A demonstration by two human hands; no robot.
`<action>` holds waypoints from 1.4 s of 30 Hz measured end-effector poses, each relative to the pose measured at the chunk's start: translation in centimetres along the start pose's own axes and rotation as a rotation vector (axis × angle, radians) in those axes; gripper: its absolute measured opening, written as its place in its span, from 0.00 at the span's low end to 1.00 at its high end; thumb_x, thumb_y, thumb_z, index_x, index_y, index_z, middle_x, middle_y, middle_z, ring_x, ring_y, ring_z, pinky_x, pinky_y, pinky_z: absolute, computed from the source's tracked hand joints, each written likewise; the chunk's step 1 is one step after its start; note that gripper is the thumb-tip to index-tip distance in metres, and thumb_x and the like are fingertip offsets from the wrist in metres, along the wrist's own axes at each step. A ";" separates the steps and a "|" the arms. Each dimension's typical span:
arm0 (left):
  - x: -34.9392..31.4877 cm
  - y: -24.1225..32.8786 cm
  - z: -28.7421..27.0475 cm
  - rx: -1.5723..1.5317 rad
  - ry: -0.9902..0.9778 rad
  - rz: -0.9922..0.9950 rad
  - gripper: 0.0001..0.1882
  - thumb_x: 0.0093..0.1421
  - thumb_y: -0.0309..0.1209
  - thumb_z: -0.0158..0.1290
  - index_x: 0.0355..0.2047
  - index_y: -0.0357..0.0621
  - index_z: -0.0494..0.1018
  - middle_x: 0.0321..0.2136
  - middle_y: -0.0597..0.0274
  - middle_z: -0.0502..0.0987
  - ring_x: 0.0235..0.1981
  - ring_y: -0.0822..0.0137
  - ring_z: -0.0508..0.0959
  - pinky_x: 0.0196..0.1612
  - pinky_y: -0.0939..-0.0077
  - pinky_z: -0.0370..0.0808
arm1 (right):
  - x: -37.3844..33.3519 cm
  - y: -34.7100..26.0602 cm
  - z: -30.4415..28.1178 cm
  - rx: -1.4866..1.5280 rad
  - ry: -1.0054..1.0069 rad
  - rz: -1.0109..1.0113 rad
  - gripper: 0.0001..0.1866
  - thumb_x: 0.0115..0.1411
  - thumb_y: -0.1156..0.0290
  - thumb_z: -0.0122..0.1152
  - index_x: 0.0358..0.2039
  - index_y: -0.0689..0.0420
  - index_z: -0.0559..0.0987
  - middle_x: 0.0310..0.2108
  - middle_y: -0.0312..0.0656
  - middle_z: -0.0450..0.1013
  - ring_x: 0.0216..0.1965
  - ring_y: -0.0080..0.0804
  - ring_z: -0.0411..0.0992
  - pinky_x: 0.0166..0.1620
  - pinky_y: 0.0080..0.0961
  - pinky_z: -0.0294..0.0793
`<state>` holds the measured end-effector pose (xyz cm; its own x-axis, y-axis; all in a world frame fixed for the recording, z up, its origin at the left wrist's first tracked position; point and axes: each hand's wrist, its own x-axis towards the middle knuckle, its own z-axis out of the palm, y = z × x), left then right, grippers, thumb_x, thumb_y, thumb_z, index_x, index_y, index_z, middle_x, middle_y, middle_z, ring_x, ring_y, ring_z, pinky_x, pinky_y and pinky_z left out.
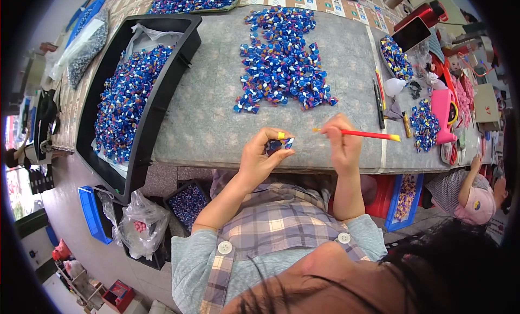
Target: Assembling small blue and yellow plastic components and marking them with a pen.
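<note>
My left hand [259, 154], with a yellow band round one finger, pinches a small blue and white piece [288, 143] just above the table's near edge. To its right, my right hand [345, 149] grips a thin red paintbrush [371, 134] with a yellow end. The brush's tip points left toward the piece, and a gap separates the two. Beyond my hands, a wide heap of small blue, white and orange pieces [284, 59] lies on the grey table cover [211, 108].
A black tray [146, 146] of similar pieces stands at the left. On the right lie pens [378, 100], a dish of pieces [397, 59], a small pile [424, 124], a pink tool [443, 116] and a phone [410, 35]. Another person [471, 192] sits at the far right.
</note>
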<state>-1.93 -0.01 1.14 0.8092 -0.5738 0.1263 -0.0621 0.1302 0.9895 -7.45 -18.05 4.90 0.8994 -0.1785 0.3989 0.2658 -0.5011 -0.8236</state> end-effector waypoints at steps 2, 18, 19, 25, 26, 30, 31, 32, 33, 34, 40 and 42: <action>0.0 -0.1 -0.1 -0.035 -0.018 -0.031 0.15 0.49 0.20 0.57 0.34 0.40 0.63 0.36 0.58 0.72 0.37 0.75 0.70 0.41 0.82 0.66 | -0.4 1.1 -1.3 -0.133 0.206 0.117 0.08 0.57 0.75 0.47 0.24 0.62 0.72 0.21 0.37 0.65 0.24 0.25 0.62 0.29 0.23 0.60; 0.4 -0.7 -1.1 -0.648 0.007 -0.224 0.13 0.58 0.28 0.45 0.43 0.42 0.60 0.37 0.55 0.70 0.27 0.73 0.72 0.17 0.89 0.65 | 1.6 4.6 -1.2 -0.483 -0.064 0.133 0.08 0.49 0.76 0.57 0.32 0.57 0.75 0.30 0.41 0.70 0.34 0.35 0.69 0.35 0.26 0.68; 0.4 -0.7 -1.3 -0.764 -0.007 -0.287 0.13 0.59 0.29 0.43 0.45 0.44 0.60 0.35 0.58 0.69 0.27 0.73 0.72 0.17 0.88 0.65 | 2.2 4.5 -0.3 -0.560 -0.106 0.032 0.08 0.46 0.75 0.60 0.30 0.58 0.75 0.28 0.40 0.69 0.32 0.35 0.68 0.34 0.27 0.67; 0.0 -2.0 -1.6 -0.897 0.022 -0.379 0.11 0.60 0.35 0.45 0.41 0.45 0.64 0.24 0.65 0.66 0.26 0.70 0.71 0.16 0.85 0.66 | 3.1 4.2 0.8 -0.618 -0.173 -0.121 0.08 0.41 0.73 0.64 0.24 0.57 0.75 0.27 0.38 0.67 0.30 0.36 0.67 0.33 0.28 0.67; 0.0 -2.2 -1.6 -0.893 0.023 -0.424 0.11 0.59 0.36 0.46 0.40 0.45 0.65 0.22 0.66 0.65 0.26 0.71 0.71 0.17 0.85 0.66 | 2.9 3.5 0.6 -0.481 -0.158 -0.119 0.09 0.40 0.74 0.65 0.24 0.57 0.75 0.28 0.38 0.68 0.31 0.35 0.68 0.34 0.28 0.67; 0.7 0.1 0.3 -0.719 -0.062 -0.607 0.13 0.57 0.39 0.49 0.39 0.46 0.66 0.20 0.68 0.64 0.23 0.75 0.67 0.17 0.85 0.65 | 1.0 1.2 0.7 -0.204 -0.071 -0.072 0.11 0.38 0.76 0.66 0.26 0.56 0.76 0.32 0.40 0.70 0.36 0.34 0.69 0.37 0.27 0.68; 0.6 -0.1 0.3 -0.720 -0.062 -0.610 0.13 0.57 0.39 0.49 0.39 0.46 0.66 0.20 0.68 0.64 0.23 0.75 0.67 0.17 0.85 0.65 | 0.5 0.9 1.1 -0.127 -0.039 -0.106 0.12 0.37 0.77 0.67 0.26 0.56 0.76 0.34 0.42 0.70 0.38 0.36 0.69 0.39 0.28 0.68; 0.5 -0.3 0.4 -0.814 -0.158 -0.604 0.14 0.57 0.39 0.50 0.39 0.45 0.65 0.21 0.70 0.64 0.22 0.77 0.67 0.18 0.87 0.65 | 0.0 0.7 1.5 -0.050 -0.004 -0.139 0.13 0.37 0.78 0.67 0.27 0.56 0.76 0.35 0.44 0.71 0.40 0.37 0.70 0.40 0.28 0.68; 0.3 -0.6 0.5 -0.907 -0.254 -0.597 0.14 0.57 0.39 0.50 0.40 0.45 0.65 0.21 0.71 0.64 0.22 0.79 0.66 0.19 0.88 0.65 | -0.4 0.7 1.8 -0.049 -0.004 -0.136 0.13 0.37 0.78 0.67 0.27 0.56 0.76 0.35 0.44 0.71 0.40 0.37 0.70 0.40 0.28 0.68; 0.2 -0.8 0.7 -0.887 -0.280 -0.586 0.15 0.57 0.41 0.51 0.38 0.45 0.66 0.20 0.72 0.63 0.20 0.80 0.63 0.18 0.89 0.62 | -0.8 0.9 2.2 -0.045 0.010 -0.161 0.12 0.37 0.77 0.67 0.26 0.55 0.76 0.38 0.43 0.71 0.39 0.37 0.70 0.39 0.28 0.68; 0.1 -0.1 0.5 -0.800 -0.265 -0.610 0.12 0.57 0.39 0.50 0.33 0.45 0.68 0.17 0.73 0.62 0.18 0.81 0.62 0.16 0.90 0.58 | -1.8 1.0 2.9 0.180 0.001 -0.049 0.15 0.40 0.73 0.67 0.30 0.56 0.74 0.39 0.43 0.72 0.37 0.36 0.71 0.39 0.28 0.68; 0.1 0.0 0.6 -0.788 -0.262 -0.597 0.11 0.57 0.38 0.51 0.33 0.44 0.68 0.17 0.73 0.62 0.18 0.82 0.61 0.16 0.90 0.58 | -1.8 0.6 3.4 0.632 0.136 0.206 0.19 0.41 0.72 0.67 0.35 0.57 0.73 0.36 0.41 0.72 0.36 0.35 0.70 0.40 0.27 0.67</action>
<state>-2.21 -0.53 1.21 0.4232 -0.8658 -0.2669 0.7875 0.2058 0.5809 -7.75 -15.16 2.32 0.9128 -0.3427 0.2221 0.2828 0.1382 -0.9492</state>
